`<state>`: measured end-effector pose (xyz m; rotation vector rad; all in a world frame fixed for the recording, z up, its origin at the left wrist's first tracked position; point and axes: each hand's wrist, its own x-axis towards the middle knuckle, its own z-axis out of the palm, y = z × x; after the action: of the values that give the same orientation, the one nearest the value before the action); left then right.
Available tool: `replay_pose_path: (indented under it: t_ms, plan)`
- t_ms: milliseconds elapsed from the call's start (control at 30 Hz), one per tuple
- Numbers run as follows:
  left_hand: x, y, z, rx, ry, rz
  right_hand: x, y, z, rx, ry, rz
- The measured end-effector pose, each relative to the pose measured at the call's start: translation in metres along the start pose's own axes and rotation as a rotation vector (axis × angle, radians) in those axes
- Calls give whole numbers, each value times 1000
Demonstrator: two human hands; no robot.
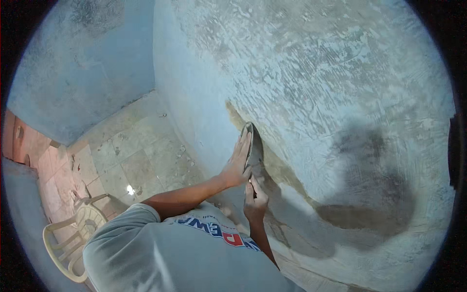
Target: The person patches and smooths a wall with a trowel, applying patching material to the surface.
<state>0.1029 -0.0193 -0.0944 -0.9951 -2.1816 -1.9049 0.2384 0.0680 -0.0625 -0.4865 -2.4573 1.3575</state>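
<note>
My left hand (237, 163) lies with fingers stretched out flat along a trowel (249, 141), which is pressed close to the blue-grey wall (292, 87). Lower down, my right hand (257, 197) is closed around the trowel's handle. The blade is dark, narrow from this angle and pointed upward, partly covered by my left fingers. Beside it, a brownish strip of damp-looking plaster (279, 168) runs slantwise down the wall. Both forearms reach out in front of my light grey shirt.
A cream plastic chair (63, 243) stands at the lower left on a dusty tiled floor (138, 165) with bits of debris. Another blue wall (107, 63) meets the plastered one at a corner. A dark shadow falls across the wall at right.
</note>
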Motion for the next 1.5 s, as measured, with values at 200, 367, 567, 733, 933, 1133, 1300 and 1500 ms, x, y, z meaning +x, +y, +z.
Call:
replay_pose_path:
  t_ms: [200, 367, 567, 733, 933, 1133, 1300, 1500]
  plan:
    - [33, -21, -21, 7, 119, 42, 30, 3, 18, -64, 17, -78]
    - [7, -1, -5, -17, 71, 34, -2, -11, 3, 22, 11, -9]
    - [52, -36, -38, -14, 162, 48, 56, -37, 30, -7, -35, -58]
    - [6, 10, -7, 19, 15, 68, -1, -7, 14, 107, 16, -53]
    - [39, -26, -28, -11, 138, 18, 52, -17, 31, 17, -26, -79]
    - [14, -5, -8, -37, 32, 10, 13, -7, 3, 52, -19, -25]
    - [31, -18, -30, -9, 41, -104, 34, -13, 23, 43, -30, -17]
    - [9, -18, -12, -3, 18, -34, 14, 1, 14, 25, -15, -13]
